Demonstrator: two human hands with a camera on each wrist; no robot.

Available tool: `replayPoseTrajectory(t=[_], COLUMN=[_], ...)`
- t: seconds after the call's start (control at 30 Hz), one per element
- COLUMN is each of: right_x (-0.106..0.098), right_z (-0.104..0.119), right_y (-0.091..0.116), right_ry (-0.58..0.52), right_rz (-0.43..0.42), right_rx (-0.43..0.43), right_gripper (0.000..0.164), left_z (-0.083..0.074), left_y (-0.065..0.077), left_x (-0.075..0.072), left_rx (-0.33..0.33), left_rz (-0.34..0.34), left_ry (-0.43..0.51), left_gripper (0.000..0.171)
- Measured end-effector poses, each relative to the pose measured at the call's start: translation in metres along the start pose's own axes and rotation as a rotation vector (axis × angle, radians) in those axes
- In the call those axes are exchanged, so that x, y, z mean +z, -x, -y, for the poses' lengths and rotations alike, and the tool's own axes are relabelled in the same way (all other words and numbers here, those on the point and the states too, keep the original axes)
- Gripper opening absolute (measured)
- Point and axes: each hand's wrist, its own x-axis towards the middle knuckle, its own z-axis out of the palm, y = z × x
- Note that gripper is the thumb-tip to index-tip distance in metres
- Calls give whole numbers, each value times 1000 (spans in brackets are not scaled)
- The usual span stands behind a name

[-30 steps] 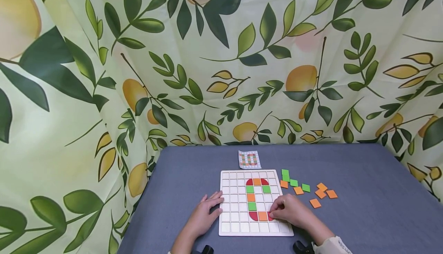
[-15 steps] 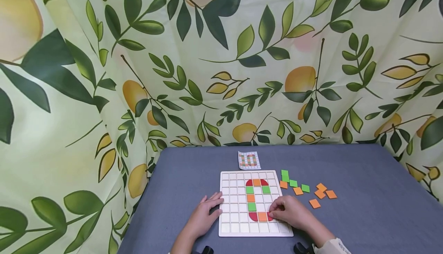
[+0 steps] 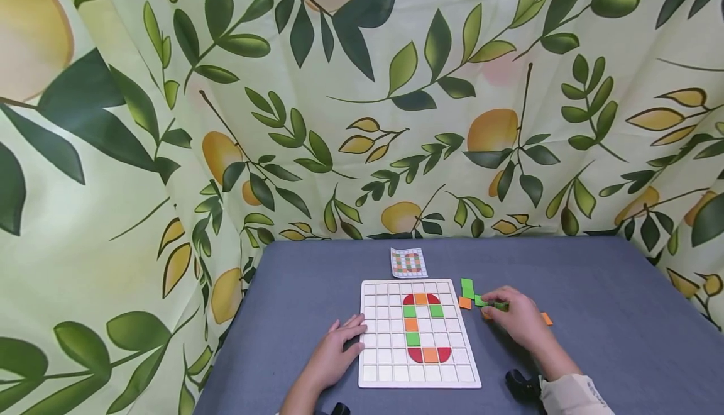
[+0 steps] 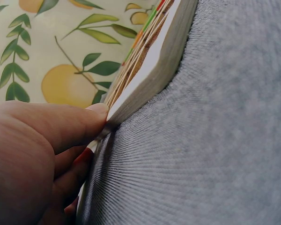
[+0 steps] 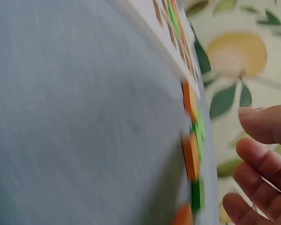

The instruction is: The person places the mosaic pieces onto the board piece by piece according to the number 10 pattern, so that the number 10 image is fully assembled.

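Observation:
A white grid board (image 3: 384, 365) lies on the table, its cells partly filled with red, orange and green tiles. Red quarter-round tiles sit at the corners of the pattern, one of them a red tile (image 3: 444, 354) at lower right. My left hand (image 3: 334, 352) rests against the board's left edge, thumb and fingertips touching the rim in the left wrist view. Over the loose tiles to the right hovers my right hand (image 3: 517, 317), thumb and fingers apart with nothing between them. Beneath it are a green tile (image 3: 479, 300) and an orange tile (image 5: 191, 157); the hand hides several others.
A small printed pattern card (image 3: 408, 263) lies behind the board. Beside the board's right edge are a green tile (image 3: 467, 288) and an orange tile (image 3: 465, 302). Patterned leaf-and-fruit cloth (image 3: 362, 119) hangs behind the grey table (image 3: 305, 276).
My right hand has let go of the red tile at the board's lower right and moved up and right over the loose tiles. The left hand has stayed at the board's edge.

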Motion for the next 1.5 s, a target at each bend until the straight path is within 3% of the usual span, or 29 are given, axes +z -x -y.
replayPoseTrajectory(t=[0.3,0.5,0.83,1.03,1.5], right_x=[-19,-18,-16,-16,-15], right_z=[-32,-36,-37,-36,-31], right_y=[-8,-13,-15,-16,-11], right_ry=[35,40,76,90,149], right_rz=[182,254,226,221,148], right_rx=[97,141,153,146,85], right_gripper=[52,58,44,37,34], left_z=[0,-1,-1,-2,-3], left_y=[0,-2,-2,-1,-1], left_x=[0,0,1,0,0], left_rx=[-21,-35,-12,-44,-55], left_rz=[6,14,0,14,17], left_ry=[-4,-1,-8,-6,4], left_gripper=[37,37,37,38,37])
